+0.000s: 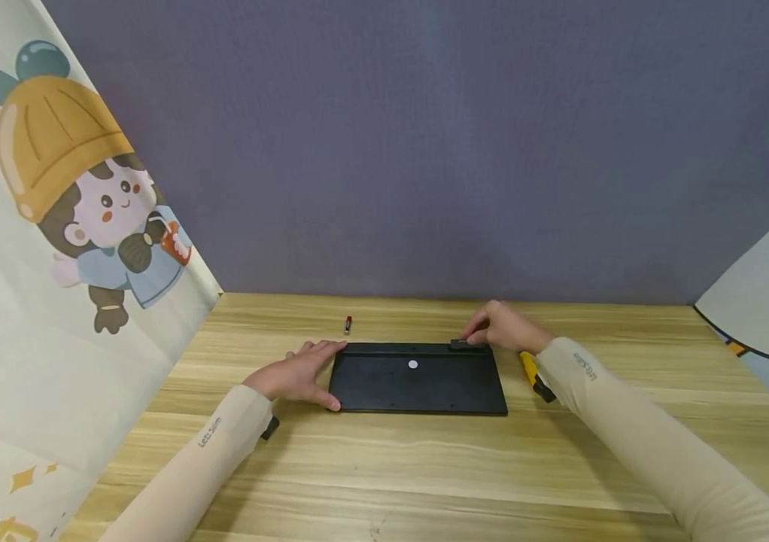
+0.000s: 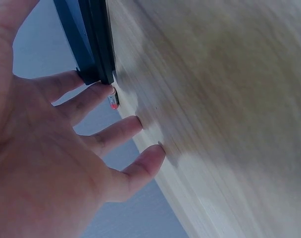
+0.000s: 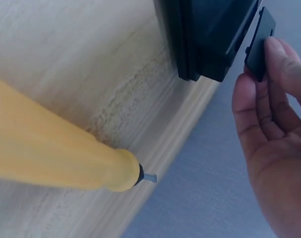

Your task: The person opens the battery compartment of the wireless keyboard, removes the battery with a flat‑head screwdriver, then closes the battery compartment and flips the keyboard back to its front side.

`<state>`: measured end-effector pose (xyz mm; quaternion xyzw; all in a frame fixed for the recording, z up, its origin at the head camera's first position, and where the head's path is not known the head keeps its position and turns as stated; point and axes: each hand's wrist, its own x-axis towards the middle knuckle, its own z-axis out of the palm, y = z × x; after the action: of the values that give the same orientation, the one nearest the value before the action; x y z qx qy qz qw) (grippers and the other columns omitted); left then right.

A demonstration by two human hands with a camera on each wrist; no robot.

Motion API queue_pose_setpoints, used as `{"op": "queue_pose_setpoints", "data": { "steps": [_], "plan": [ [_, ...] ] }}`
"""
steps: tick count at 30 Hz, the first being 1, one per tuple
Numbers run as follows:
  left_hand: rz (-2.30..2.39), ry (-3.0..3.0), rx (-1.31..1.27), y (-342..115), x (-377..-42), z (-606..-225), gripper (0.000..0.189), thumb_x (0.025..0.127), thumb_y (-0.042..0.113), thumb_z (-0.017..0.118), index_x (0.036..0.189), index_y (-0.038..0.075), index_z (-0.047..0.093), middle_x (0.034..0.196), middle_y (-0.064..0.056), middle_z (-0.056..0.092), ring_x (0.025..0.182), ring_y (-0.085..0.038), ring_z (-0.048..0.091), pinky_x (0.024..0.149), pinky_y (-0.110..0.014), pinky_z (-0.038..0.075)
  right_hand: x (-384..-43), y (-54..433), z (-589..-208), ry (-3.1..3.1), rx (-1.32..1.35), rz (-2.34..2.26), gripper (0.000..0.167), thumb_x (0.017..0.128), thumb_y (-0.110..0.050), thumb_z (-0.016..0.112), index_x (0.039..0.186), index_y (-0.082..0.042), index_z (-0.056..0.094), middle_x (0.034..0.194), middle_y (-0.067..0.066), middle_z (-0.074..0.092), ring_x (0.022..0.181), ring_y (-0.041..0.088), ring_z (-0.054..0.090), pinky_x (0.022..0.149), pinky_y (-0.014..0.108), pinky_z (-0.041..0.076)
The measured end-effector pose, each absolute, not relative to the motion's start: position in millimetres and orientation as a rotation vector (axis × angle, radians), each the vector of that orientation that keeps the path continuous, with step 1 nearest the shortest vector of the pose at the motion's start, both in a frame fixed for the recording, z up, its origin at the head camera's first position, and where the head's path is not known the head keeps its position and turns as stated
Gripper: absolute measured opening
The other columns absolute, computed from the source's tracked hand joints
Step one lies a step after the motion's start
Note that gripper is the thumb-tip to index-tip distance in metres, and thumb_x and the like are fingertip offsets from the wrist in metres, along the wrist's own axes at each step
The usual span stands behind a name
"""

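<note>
A black keyboard (image 1: 418, 384) lies face down on the wooden table, a raised bar along its far edge and a round white sticker on its underside. My left hand (image 1: 299, 374) spans the keyboard's left end, thumb at the near corner and index finger at the far one; in the left wrist view its fingers are spread. Between thumb and fingers my right hand (image 1: 503, 325) pinches a small black battery cover (image 3: 261, 44), held over the right end of the bar. Small tabs show on the cover's edge.
Behind the keyboard's left part lies a small battery (image 1: 348, 325) with a red end. A yellow-handled tool with a short metal tip (image 3: 149, 177) lies to the right, partly under my right wrist. A grey-blue panel (image 1: 425, 150) rises along the table's far edge.
</note>
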<state>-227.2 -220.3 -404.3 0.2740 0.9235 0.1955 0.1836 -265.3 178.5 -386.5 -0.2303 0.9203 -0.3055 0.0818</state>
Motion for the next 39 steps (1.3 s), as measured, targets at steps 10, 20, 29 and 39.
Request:
{"op": "queue_pose_setpoints", "data": {
  "steps": [10, 20, 29, 39],
  "plan": [
    [0.548, 2.610, 0.786, -226, -227, -405, 0.110, 0.066, 0.051, 0.082, 0.152, 0.017, 0.022, 0.152, -0.006, 0.026, 0.137, -0.037, 0.018, 0.098, -0.071, 0.013, -266, 168, -394, 2.757, -0.749, -0.891, 0.007, 0.081, -0.011, 0.076, 0.086, -0.015, 0.077, 0.088, -0.005, 0.070, 0.079, 0.012, 0.062, 0.072, 0.034, 0.050],
    [0.544, 2.610, 0.788, -234, -225, -401, 0.109, 0.067, 0.049, 0.082, 0.152, 0.017, 0.022, 0.152, -0.005, 0.026, 0.138, -0.039, 0.016, 0.099, -0.070, 0.013, -264, 159, -393, 2.727, -0.754, -0.907, 0.008, 0.081, -0.008, 0.075, 0.086, -0.014, 0.077, 0.086, -0.005, 0.070, 0.077, 0.011, 0.062, 0.069, 0.031, 0.051],
    [0.542, 2.611, 0.784, -236, -225, -400, 0.109, 0.067, 0.049, 0.082, 0.152, 0.017, 0.022, 0.152, -0.006, 0.026, 0.137, -0.041, 0.015, 0.099, -0.070, 0.013, -265, 157, -393, 2.716, -0.792, -0.922, 0.008, 0.081, -0.005, 0.074, 0.086, -0.011, 0.076, 0.085, -0.004, 0.070, 0.076, 0.012, 0.061, 0.067, 0.030, 0.051],
    [0.564, 2.625, 0.713, -225, -233, -403, 0.109, 0.067, 0.050, 0.082, 0.152, 0.019, 0.021, 0.153, -0.005, 0.024, 0.138, -0.043, 0.011, 0.100, -0.070, 0.011, -282, 167, -392, 2.643, -0.805, -0.955, 0.011, 0.082, 0.000, 0.072, 0.090, -0.006, 0.076, 0.088, 0.002, 0.070, 0.078, 0.014, 0.063, 0.068, 0.030, 0.052]
  ]
}}
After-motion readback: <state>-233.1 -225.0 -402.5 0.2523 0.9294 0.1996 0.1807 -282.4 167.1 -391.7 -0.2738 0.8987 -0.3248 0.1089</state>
